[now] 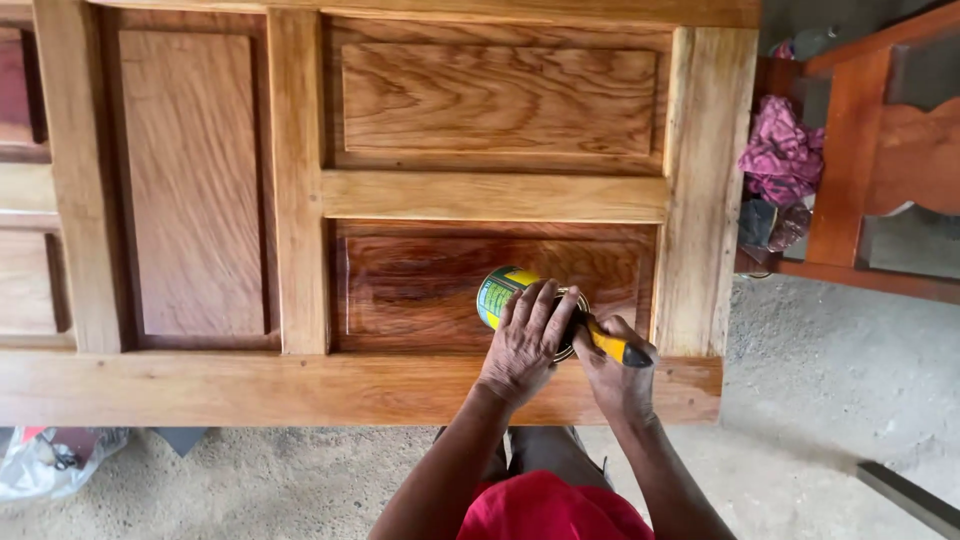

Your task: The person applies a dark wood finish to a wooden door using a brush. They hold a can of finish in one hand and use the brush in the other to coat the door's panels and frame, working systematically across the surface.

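Tin can [497, 291] with a green and yellow label rests on the glossy dark panel [420, 285] of the wooden door [300, 390], under your left hand [523, 345], whose fingers lie close together over its top. Your right hand [612, 372] is curled tightly around a yellow-handled tool [612, 346] touching the can's rim.

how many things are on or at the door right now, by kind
wooden door: 1
tin can: 1
yellow-handled tool: 1
hands, left hand on the can and right hand on the tool: 2
total: 5
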